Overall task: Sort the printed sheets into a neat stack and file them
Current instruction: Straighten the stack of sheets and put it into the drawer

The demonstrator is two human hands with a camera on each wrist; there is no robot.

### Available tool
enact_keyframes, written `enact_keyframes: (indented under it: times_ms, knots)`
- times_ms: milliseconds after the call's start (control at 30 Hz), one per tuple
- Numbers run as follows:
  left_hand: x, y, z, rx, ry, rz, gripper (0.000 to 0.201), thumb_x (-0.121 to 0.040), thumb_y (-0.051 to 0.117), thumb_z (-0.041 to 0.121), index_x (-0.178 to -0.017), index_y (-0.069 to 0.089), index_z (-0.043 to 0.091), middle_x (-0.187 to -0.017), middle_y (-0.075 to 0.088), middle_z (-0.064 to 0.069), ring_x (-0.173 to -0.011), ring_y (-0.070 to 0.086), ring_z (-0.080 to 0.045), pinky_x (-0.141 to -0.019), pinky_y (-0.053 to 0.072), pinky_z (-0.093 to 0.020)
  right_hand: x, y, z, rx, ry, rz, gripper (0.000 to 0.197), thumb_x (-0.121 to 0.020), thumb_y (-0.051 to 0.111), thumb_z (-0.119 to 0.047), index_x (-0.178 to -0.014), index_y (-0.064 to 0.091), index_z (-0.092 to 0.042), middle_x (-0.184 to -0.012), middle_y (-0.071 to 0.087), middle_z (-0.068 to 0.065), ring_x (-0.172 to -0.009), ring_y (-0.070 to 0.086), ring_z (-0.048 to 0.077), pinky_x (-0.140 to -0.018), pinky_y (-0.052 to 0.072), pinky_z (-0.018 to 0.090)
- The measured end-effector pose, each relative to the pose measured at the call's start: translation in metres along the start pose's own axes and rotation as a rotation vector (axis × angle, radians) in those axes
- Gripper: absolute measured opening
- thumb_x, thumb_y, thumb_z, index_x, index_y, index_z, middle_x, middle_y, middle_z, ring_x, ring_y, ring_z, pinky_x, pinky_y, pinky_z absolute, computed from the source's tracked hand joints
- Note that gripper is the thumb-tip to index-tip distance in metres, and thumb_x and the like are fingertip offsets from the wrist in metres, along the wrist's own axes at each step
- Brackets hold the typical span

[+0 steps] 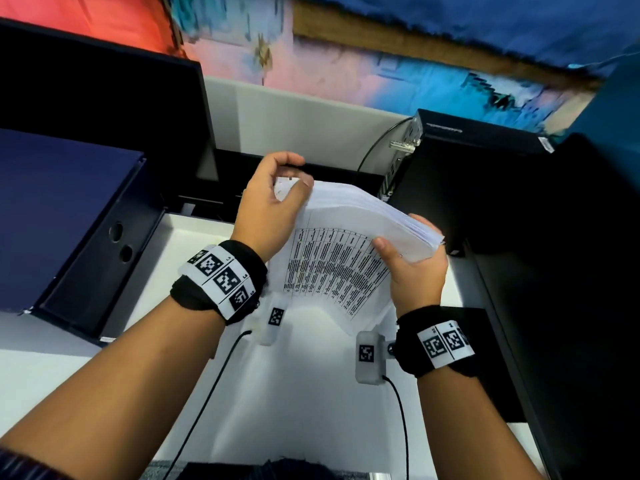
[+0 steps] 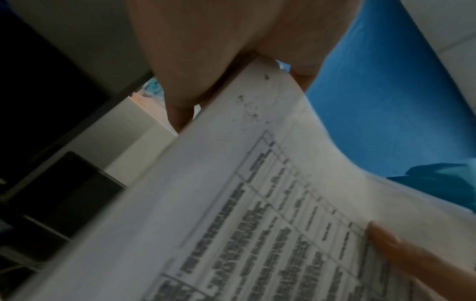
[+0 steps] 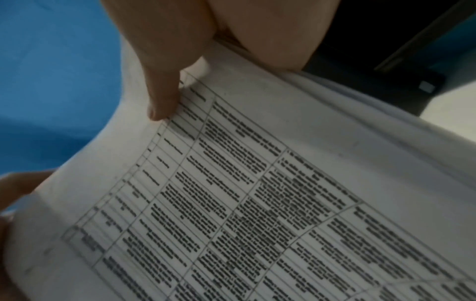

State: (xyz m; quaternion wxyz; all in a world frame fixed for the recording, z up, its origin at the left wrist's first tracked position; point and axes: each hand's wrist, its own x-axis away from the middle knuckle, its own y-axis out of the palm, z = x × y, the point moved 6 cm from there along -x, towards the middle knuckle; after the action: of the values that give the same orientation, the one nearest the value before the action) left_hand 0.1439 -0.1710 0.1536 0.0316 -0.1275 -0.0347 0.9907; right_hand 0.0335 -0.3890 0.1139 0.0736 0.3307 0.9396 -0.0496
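Bundle of printed sheets [image 1: 346,251] held in the air above white desk [image 1: 301,393], bowed, edges fanned. Right hand [image 1: 414,271] gripping near right corner, thumb on printed table; left hand [image 1: 270,206] pinching far left corner. Best squared by loosening grip and tapping edges on desk. Beyond, at left, dark blue box file [image 1: 69,216].

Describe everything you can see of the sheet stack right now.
The sheet stack is a thick wad of white paper, its facing page printed with a ruled table of dark text. It is held up off the white desk and bowed. The left hand pinches its far corner; the right hand grips its right edge.
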Motion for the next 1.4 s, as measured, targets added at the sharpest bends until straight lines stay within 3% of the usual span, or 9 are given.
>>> enact_keyframes:
  times_ms: [233,433,633,767,1000,1100,1233,1300,1400]
  knots:
    - [0.004,-0.006,-0.002,0.073,0.072,-0.099,0.041,-0.082,0.062,0.01,-0.121,0.05,0.014,-0.114,0.065,-0.008,-0.108,0.057,-0.012,-0.09,0.046,-0.031,-0.004,-0.001,0.011,-0.061,0.073,-0.037,0.041,-0.073,0.084,-0.009,-0.11,0.066,-0.007,-0.094,0.076,0.0,-0.088,0.073,0.011,-0.075,0.059,0.026]
    - [0.011,-0.009,-0.01,0.062,0.061,0.012,0.038,-0.087,0.06,0.008,-0.123,0.051,0.013,-0.11,0.068,-0.006,-0.104,0.061,-0.014,-0.094,0.047,-0.057,-0.011,-0.003,-0.017,-0.13,-0.06,0.095,0.012,-0.091,0.065,-0.008,-0.103,0.066,-0.007,-0.088,0.066,-0.011,-0.076,0.064,-0.008,-0.068,0.048,0.011]
    - [0.015,0.0,-0.014,-0.027,0.046,-0.202,0.088,-0.057,0.093,0.019,-0.13,0.045,0.03,-0.115,0.064,0.001,-0.108,0.061,-0.008,-0.094,0.049,-0.026,-0.007,-0.001,0.0,-0.041,0.007,0.037,0.049,-0.073,0.086,-0.013,-0.114,0.06,-0.023,-0.106,0.068,-0.001,-0.091,0.069,0.005,-0.078,0.058,0.023]
    - [-0.001,-0.004,0.001,-0.257,0.09,-0.116,0.034,-0.064,0.091,0.019,-0.091,0.071,0.024,-0.085,0.068,0.015,-0.076,0.059,0.008,-0.079,0.052,-0.022,-0.012,0.002,0.0,-0.027,0.018,-0.001,0.03,-0.077,0.083,-0.013,-0.104,0.07,-0.013,-0.098,0.075,0.0,-0.094,0.072,0.012,-0.087,0.059,0.038]
    - [-0.001,-0.001,0.002,-0.368,0.16,-0.275,0.079,-0.06,0.093,0.029,-0.128,0.053,0.033,-0.104,0.064,0.011,-0.1,0.06,-0.004,-0.099,0.046,-0.026,-0.006,-0.007,0.022,0.004,0.073,0.01,0.052,-0.066,0.09,-0.017,-0.111,0.064,-0.011,-0.101,0.073,0.002,-0.093,0.072,0.012,-0.08,0.06,0.029]
    - [-0.004,0.003,-0.005,-0.284,0.162,-0.246,0.089,-0.061,0.092,0.019,-0.133,0.043,0.034,-0.104,0.064,0.005,-0.095,0.059,-0.003,-0.093,0.044,-0.018,-0.006,-0.003,0.036,-0.007,0.151,-0.015,0.035,-0.07,0.087,-0.012,-0.098,0.068,-0.019,-0.088,0.075,-0.008,-0.084,0.073,0.005,-0.074,0.06,0.025]
    - [-0.001,0.005,-0.026,-0.042,-0.019,-0.17,0.05,-0.069,0.087,0.013,-0.113,0.063,0.016,-0.1,0.07,0.007,-0.089,0.067,-0.002,-0.086,0.056,-0.031,-0.007,-0.001,0.024,-0.042,0.102,-0.011,0.027,-0.076,0.081,-0.003,-0.091,0.069,-0.022,-0.085,0.075,-0.009,-0.082,0.073,0.004,-0.075,0.059,0.022]
    - [-0.003,0.004,-0.023,-0.063,0.003,-0.15,0.034,-0.07,0.086,0.015,-0.099,0.069,0.012,-0.091,0.072,0.009,-0.081,0.068,0.003,-0.076,0.054,-0.02,-0.01,-0.005,0.019,-0.071,0.062,0.009,0.03,-0.075,0.081,-0.001,-0.091,0.069,-0.024,-0.083,0.076,-0.012,-0.083,0.073,0.004,-0.074,0.057,0.02]
    - [0.0,-0.001,-0.021,0.04,-0.013,-0.132,0.052,-0.065,0.089,0.009,-0.108,0.061,0.009,-0.094,0.068,0.005,-0.082,0.065,0.005,-0.075,0.051,-0.014,-0.007,-0.011,0.025,-0.095,0.071,0.016,0.04,-0.071,0.085,-0.003,-0.103,0.068,-0.017,-0.094,0.077,-0.004,-0.09,0.073,0.011,-0.074,0.059,0.024]
